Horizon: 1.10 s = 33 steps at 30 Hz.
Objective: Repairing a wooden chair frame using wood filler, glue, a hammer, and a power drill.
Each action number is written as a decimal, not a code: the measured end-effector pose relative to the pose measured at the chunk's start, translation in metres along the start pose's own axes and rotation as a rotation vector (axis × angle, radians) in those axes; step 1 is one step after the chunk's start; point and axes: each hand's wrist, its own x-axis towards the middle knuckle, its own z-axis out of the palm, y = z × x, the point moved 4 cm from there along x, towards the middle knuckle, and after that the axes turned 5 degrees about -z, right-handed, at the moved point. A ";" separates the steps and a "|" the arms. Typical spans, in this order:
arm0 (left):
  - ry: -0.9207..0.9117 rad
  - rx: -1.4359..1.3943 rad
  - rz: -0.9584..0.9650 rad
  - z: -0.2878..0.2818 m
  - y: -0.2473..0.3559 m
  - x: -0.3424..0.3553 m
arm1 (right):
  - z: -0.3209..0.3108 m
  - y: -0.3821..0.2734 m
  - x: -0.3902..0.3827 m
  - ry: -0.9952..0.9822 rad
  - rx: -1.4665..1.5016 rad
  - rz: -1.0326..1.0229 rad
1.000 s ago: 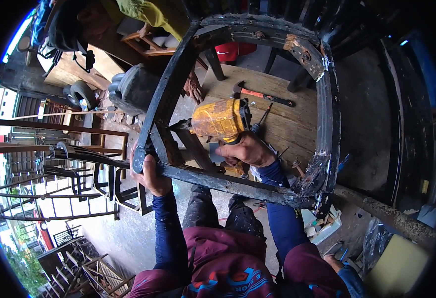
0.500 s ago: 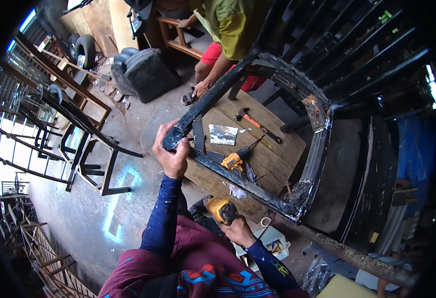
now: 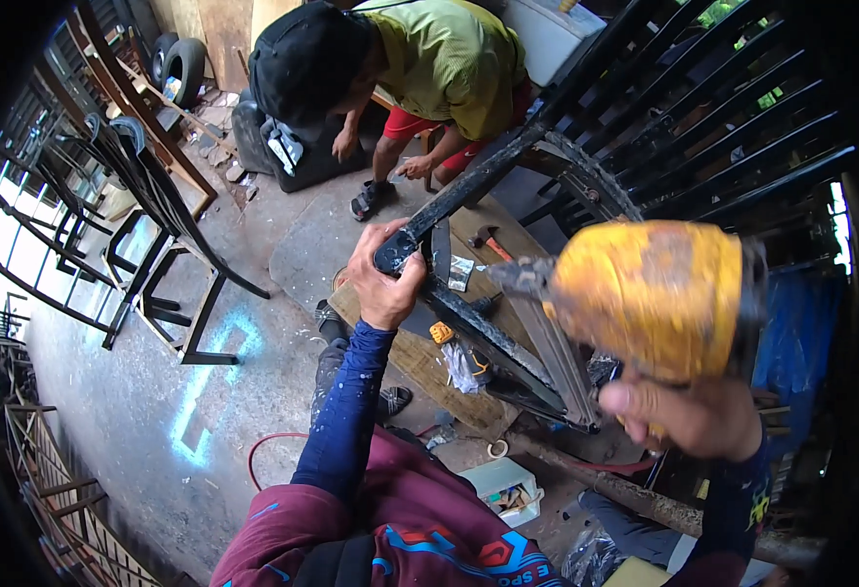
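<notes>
With my left hand [image 3: 383,279] I hold the black chair [image 3: 464,191] by the near corner of its seat frame, the fingers closed around the corner and the thumb lying along its side. The chair is tilted above the wooden counter [image 3: 405,360], and its slatted back is at the upper right. My right hand [image 3: 689,416] has the fingers closed around the handle of a yellow tool [image 3: 650,293], which I hold raised, quite near to the camera; its dark nose points to the left, over the seat frame, but I cannot tell if it touches. On the counter, I see a hammer [image 3: 489,238] and, partly covered by the frame, a yellow drill [image 3: 442,333]. Below the counter, a white tub [image 3: 478,477] with small pieces inside stands on the floor [image 3: 283,386]. Beyond the chair, a co-worker [image 3: 444,59] in a yellow-green shirt is bending forward, with both hands low and near the knees.
</notes>
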 end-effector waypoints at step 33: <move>-0.004 -0.093 0.037 0.012 -0.017 -0.003 | 0.107 0.121 -0.008 0.156 -0.084 -0.545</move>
